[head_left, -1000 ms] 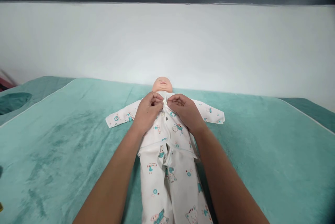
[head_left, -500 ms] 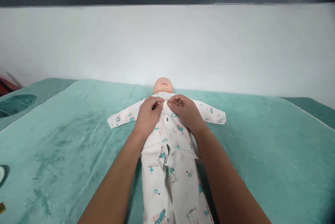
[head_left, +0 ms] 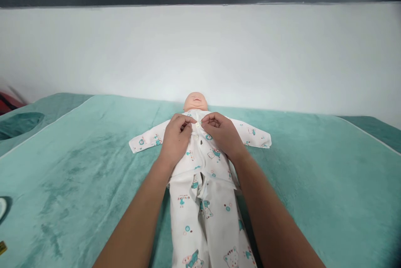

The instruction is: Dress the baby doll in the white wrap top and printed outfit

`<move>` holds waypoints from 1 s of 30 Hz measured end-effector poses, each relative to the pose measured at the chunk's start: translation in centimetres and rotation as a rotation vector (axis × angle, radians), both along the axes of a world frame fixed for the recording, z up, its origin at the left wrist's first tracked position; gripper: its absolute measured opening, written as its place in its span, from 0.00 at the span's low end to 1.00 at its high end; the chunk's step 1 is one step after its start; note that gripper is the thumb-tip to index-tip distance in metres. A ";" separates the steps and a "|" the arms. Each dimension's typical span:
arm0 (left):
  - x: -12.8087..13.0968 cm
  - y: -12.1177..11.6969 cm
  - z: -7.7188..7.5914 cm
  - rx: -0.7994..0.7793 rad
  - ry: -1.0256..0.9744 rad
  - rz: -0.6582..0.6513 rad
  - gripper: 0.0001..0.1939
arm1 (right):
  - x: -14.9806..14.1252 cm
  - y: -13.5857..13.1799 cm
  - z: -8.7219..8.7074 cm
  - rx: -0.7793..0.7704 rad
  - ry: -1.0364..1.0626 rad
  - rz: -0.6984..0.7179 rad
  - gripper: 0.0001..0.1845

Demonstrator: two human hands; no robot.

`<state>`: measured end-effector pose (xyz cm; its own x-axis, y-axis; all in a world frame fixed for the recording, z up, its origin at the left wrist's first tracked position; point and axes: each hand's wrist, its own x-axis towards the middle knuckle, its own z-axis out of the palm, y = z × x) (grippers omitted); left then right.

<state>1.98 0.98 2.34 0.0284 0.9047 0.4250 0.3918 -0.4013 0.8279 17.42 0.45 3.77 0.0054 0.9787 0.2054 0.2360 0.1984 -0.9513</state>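
Note:
A baby doll lies on its back with its head toward the wall, dressed in a white printed shirt and matching trousers. My left hand is on the shirt's upper chest, fingers curled and closed at the front edge beside a small pale button. From the other side, my right hand pinches the cloth just right of that button. Another button shows lower down the front. Both sleeves stretch out sideways. Exactly what sits between my fingertips is partly hidden.
A green plush cover spreads under the doll. Behind it rises a white wall. At the left edge are a partly visible white round object, a small yellowish item and something red.
My left fingers have shifted slightly, and the top button shows more plainly between my hands. The right hand stays at the shirt front; the doll lies as before.

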 end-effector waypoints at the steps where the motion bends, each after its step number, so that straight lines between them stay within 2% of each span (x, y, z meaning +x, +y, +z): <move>1: -0.1 -0.1 0.1 0.000 -0.012 -0.004 0.11 | 0.0 -0.2 0.3 -0.014 -0.043 0.003 0.05; 6: -0.8 -0.5 0.7 -0.087 -0.028 -0.072 0.08 | 0.4 -1.6 2.1 -0.149 -0.223 0.128 0.05; 8: -1.0 -0.5 0.7 -0.093 -0.013 -0.087 0.09 | 0.6 -2.0 2.4 -0.152 -0.255 0.160 0.05; 13: -0.9 -0.1 0.2 0.074 0.122 -0.121 0.20 | 0.5 -1.9 2.4 -0.144 -0.238 0.171 0.05; 17: -0.8 0.1 0.0 0.108 0.302 -0.142 0.25 | 0.3 -1.4 1.6 -0.151 -0.223 0.147 0.05; 19: -0.7 0.2 0.0 0.107 0.355 -0.152 0.26 | 0.1 -0.9 0.9 -0.071 -0.228 0.047 0.05; 21: -0.7 0.2 0.0 0.119 0.380 -0.151 0.26 | -0.1 -0.3 0.0 0.098 -0.252 -0.075 0.08; 23: -0.6 0.1 0.1 0.119 0.380 -0.129 0.25 | -0.3 0.4 -0.8 0.227 -0.299 -0.126 0.13; 26: -0.5 0.1 0.1 0.074 0.369 -0.081 0.24 | -0.2 1.3 -1.4 0.235 -0.366 -0.069 0.17; 30: -0.3 0.0 0.2 0.036 0.342 -0.057 0.23 | 0.1 2.1 -1.3 0.286 -0.414 0.058 0.20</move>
